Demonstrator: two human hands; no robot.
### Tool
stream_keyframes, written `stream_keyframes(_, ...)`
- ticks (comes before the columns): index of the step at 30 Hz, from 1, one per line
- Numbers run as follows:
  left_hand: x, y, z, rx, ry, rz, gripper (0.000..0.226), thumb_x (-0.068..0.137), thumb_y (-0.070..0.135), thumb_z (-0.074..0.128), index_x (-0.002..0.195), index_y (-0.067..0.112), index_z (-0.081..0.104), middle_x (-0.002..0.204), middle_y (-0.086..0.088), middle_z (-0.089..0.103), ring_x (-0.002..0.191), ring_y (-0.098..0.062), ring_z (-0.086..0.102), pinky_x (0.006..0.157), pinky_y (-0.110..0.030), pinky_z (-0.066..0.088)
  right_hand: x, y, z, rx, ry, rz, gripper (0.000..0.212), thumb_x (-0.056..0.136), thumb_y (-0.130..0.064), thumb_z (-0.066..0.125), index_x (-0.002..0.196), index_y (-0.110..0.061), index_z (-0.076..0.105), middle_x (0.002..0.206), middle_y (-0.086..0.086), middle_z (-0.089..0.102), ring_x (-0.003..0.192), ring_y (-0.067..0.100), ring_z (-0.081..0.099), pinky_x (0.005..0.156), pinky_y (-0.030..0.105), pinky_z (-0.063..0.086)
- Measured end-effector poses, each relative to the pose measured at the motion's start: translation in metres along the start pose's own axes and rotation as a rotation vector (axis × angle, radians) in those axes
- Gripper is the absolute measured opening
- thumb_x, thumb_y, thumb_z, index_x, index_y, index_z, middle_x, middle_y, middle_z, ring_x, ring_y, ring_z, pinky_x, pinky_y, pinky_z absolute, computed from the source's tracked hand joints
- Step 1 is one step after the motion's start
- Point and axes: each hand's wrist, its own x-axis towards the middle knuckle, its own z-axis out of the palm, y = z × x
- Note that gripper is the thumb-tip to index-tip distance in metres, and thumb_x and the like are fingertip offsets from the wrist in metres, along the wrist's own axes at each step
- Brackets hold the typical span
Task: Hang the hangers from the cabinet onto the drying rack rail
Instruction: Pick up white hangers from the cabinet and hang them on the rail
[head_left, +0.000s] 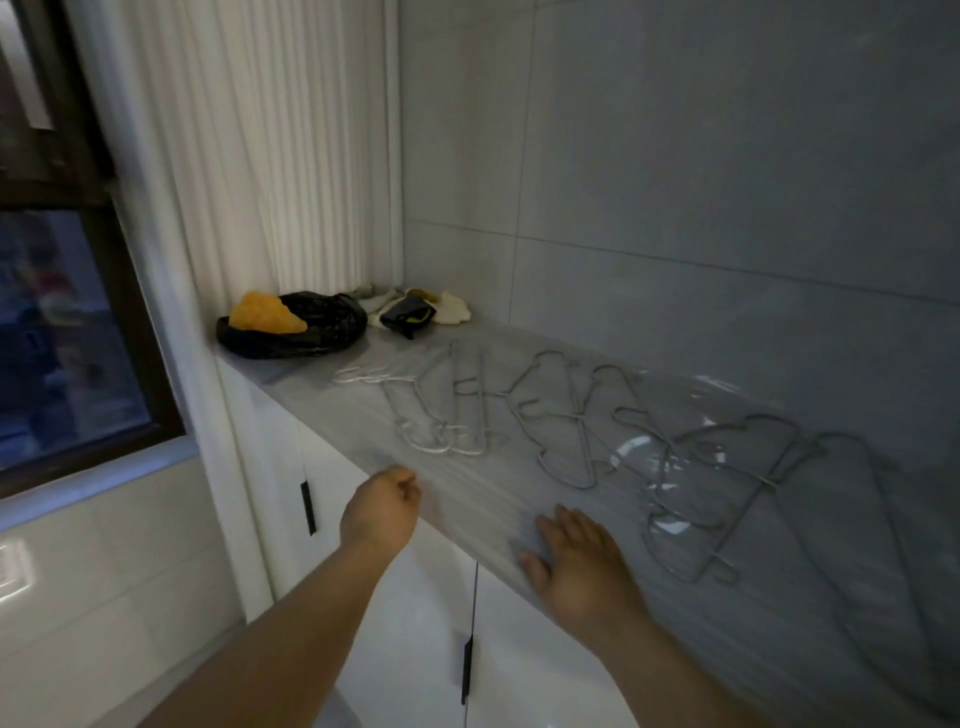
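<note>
Along the cabinet top (478, 499), from about its middle toward the right end, the hangers (571, 415) lie flat in loose, overlapping clusters. There is a pale few (415, 395) nearest the far-left corner, and grey wire ones run on to the right (727, 483). Their hooks and shoulders cross each other, so lifting one would likely drag its neighbours. None is in a hand yet, and the drying rack rail is out of view.

The right hand (579, 558) rests palm-down on the front part of the top, just short of the right-hand cluster, with its fingers straight and spread and gripping nothing. It looks like a reach or a steadying press before a pick. The left hand (382, 506) hovers at the front edge with its fingers curled in and nothing visible inside them. It is blurred, so I cannot tell whether it touches the edge.

A black bag (322, 327) with something orange (265, 312) on it sits in the far-left corner beside a small heap of cloths (415, 309), well apart from both hands. A white curtain (270, 156) hangs behind the corner, a dark window (67, 322) is to its left, and a tiled wall (675, 182) backs the top. The white cabinet doors (415, 597) below are closed — the hangers are all on top.
</note>
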Motion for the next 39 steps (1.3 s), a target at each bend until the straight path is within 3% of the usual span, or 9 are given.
stream_keyframes(5, 0.032, 0.023, 0.017, 0.432, -0.021, 0.07, 0.05, 0.096, 0.044, 0.031, 0.141, 0.024, 0.032, 0.147, -0.004, 0.032, 0.132, -0.025, 0.031, 0.108, -0.033, 0.023, 0.001, -0.001, -0.001, -0.001, -0.065, 0.029, 0.054, 0.068, -0.052, 0.032, 0.073, -0.022, 0.077, 0.079, 0.001, 0.076, 0.07, 0.015, 0.073, 0.06, 0.03, 0.058)
stream_keyframes(14, 0.034, 0.019, 0.017, 0.541, 0.038, 0.03, 0.047, 0.094, 0.05, 0.029, 0.112, 0.023, 0.063, 0.131, -0.004, 0.043, 0.122, -0.025, 0.032, 0.1, -0.033, 0.022, 0.0, 0.001, -0.003, 0.008, -0.114, 0.006, 0.057, 0.065, -0.053, 0.03, 0.077, -0.024, 0.077, 0.086, 0.001, 0.076, 0.076, 0.015, 0.072, 0.066, 0.03, 0.058)
stream_keyframes(18, 0.03, 0.004, 0.002, 0.507, 0.054, -0.031, 0.046, 0.09, 0.051, 0.04, 0.111, 0.017, 0.065, 0.128, -0.007, 0.046, 0.12, -0.028, 0.036, 0.099, -0.034, 0.026, 0.001, -0.002, -0.015, 0.007, -0.142, -0.008, 0.097, 0.06, -0.058, -0.001, 0.134, -0.019, 0.048, 0.145, 0.011, 0.041, 0.135, 0.023, 0.038, 0.112, 0.038, 0.027)
stream_keyframes(22, 0.031, -0.011, -0.003, 0.072, 0.075, -0.192, 0.042, 0.082, 0.029, 0.065, 0.113, 0.0, 0.057, 0.127, -0.02, 0.044, 0.113, -0.035, 0.049, 0.099, -0.034, 0.038, -0.004, 0.0, -0.009, 0.032, -0.169, 0.051, 0.061, 0.065, -0.053, 0.027, 0.082, -0.023, 0.077, 0.092, 0.005, 0.075, 0.081, 0.018, 0.072, 0.071, 0.032, 0.057)
stream_keyframes(26, 0.03, -0.008, -0.001, -0.527, -0.009, -0.394, 0.052, 0.084, 0.003, 0.062, 0.126, -0.006, 0.032, 0.091, -0.022, 0.055, 0.063, -0.028, 0.053, 0.046, -0.019, 0.051, 0.001, 0.001, -0.013, 0.056, -0.127, -0.034, 0.106, 0.052, -0.058, -0.009, 0.141, -0.02, 0.036, 0.153, 0.008, 0.026, 0.141, 0.019, 0.026, 0.116, 0.036, 0.018)
stream_keyframes(29, 0.026, -0.006, -0.003, -0.661, -0.055, -0.451, 0.012, 0.09, -0.002, 0.05, 0.101, -0.007, 0.049, 0.097, -0.03, 0.059, 0.034, -0.017, 0.056, 0.026, -0.013, 0.039, 0.001, 0.003, -0.014, 0.101, -0.124, -0.042, 0.113, 0.045, -0.058, -0.014, 0.145, -0.022, 0.024, 0.157, 0.005, 0.014, 0.144, 0.017, 0.012, 0.118, 0.033, 0.007)
stream_keyframes(32, 0.021, -0.007, -0.013, -0.767, -0.043, -0.497, 0.015, 0.092, -0.006, 0.045, 0.102, -0.014, 0.051, 0.079, -0.02, 0.058, 0.022, -0.006, 0.05, 0.03, -0.016, 0.044, 0.001, 0.003, -0.012, 0.104, -0.102, -0.035, 0.111, 0.048, -0.059, -0.012, 0.145, -0.021, 0.026, 0.156, 0.006, 0.017, 0.144, 0.019, 0.014, 0.118, 0.034, 0.008)
stream_keyframes(35, 0.012, -0.005, -0.026, -0.883, -0.041, -0.51, 0.012, 0.09, -0.013, 0.042, 0.097, -0.011, 0.051, 0.061, -0.017, 0.056, 0.025, -0.008, 0.053, 0.076, -0.028, 0.054, 0.0, 0.003, -0.015, 0.086, -0.169, -0.038, 0.084, 0.075, -0.063, -0.001, 0.146, -0.024, 0.02, 0.157, 0.002, 0.01, 0.145, 0.016, 0.01, 0.118, 0.033, 0.005)
stream_keyframes(39, 0.003, -0.004, -0.042, -0.911, -0.02, -0.516, 0.017, 0.089, -0.016, 0.042, 0.092, 0.001, 0.045, 0.073, -0.015, 0.05, 0.066, -0.03, 0.059, 0.085, -0.042, 0.045, -0.003, 0.001, -0.018, 0.06, -0.174, -0.03, 0.072, 0.085, -0.06, 0.007, 0.146, -0.024, 0.022, 0.157, 0.0, 0.012, 0.144, 0.016, 0.013, 0.117, 0.03, 0.008)
